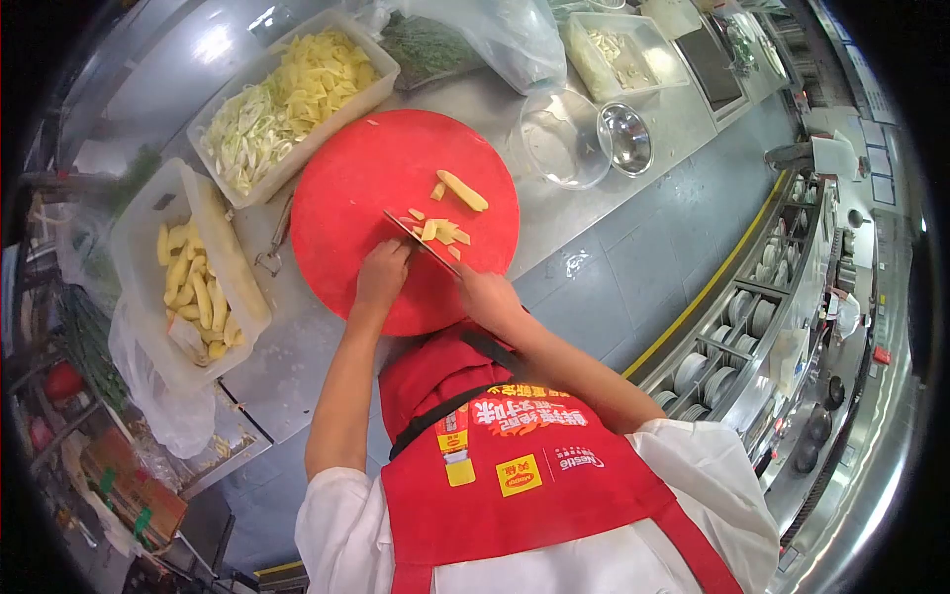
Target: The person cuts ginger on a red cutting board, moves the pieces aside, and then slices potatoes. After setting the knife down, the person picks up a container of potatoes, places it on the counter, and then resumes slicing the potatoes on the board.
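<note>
A round red cutting board [346,198] lies on the metal counter. My right hand [487,297] is closed round the handle end of a knife [422,243], whose blade slants up and left over the board. Just left of the blade, my left hand [384,269] rests on the board with its fingers bunched; what they hold, if anything, is hidden. Beyond the blade lie several pale yellow cut pieces [445,232]. A longer peeled yellow piece [463,191] sits farther back, with a small piece beside it.
Left of the board stands a bin [255,297] of peeled yellow pieces. Behind it, a larger bin [384,87] holds yellow slices and shredded white-green vegetable. A clear bowl [564,139], a metal bowl [627,141] and another bin [668,54] are at back right. Racked plates [727,381] stand across the aisle.
</note>
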### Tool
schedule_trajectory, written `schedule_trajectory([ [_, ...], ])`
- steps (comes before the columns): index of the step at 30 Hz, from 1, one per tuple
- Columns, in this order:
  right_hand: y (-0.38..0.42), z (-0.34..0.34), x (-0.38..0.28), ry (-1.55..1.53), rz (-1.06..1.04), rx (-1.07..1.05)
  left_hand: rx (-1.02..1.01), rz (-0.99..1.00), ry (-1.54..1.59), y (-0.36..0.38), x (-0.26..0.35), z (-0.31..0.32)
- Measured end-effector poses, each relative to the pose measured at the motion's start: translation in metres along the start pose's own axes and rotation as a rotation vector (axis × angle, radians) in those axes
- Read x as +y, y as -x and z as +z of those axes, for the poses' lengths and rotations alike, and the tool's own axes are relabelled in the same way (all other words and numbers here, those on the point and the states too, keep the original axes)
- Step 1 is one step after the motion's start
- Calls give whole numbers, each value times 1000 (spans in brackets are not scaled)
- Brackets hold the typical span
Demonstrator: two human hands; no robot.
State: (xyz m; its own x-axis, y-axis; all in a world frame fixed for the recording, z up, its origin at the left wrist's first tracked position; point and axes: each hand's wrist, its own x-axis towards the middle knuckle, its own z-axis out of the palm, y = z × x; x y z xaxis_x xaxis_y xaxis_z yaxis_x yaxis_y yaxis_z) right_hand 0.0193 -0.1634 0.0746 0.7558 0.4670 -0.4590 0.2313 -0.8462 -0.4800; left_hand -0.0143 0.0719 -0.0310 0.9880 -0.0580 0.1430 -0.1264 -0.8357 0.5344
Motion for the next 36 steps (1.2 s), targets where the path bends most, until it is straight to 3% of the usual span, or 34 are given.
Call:
schedule_trajectory([
  [9,-15,-3,-4,23,-85,105,14,87,4,3,0,1],
  [18,1,0,5,-72,-99,142,65,-69,69,10,17,1],
  [21,4,-6,3,-99,-99,161,184,-58,51,-3,36,-19],
  [24,7,-14,4,-129,-16,167,116,45,29,-15,35,-27],
  [25,16,-19,2,-172,71,109,-241,-109,-136,-9,26,-9],
  [28,16,-21,21,-227,-7,190,-101,-109,-120,-25,27,-2],
  [29,21,-34,8,-213,128,141,-324,-201,-66,-26,22,-2],
  [30,17,-26,18,-233,103,181,-89,93,-190,-10,4,17],
  [31,21,-33,18,-248,130,156,-65,62,-93,-16,24,-13],
  [33,26,-40,18,-223,112,127,121,-71,-67,-6,30,-10],
  [36,27,-39,16,-195,51,98,214,-442,76,7,40,-12],
])
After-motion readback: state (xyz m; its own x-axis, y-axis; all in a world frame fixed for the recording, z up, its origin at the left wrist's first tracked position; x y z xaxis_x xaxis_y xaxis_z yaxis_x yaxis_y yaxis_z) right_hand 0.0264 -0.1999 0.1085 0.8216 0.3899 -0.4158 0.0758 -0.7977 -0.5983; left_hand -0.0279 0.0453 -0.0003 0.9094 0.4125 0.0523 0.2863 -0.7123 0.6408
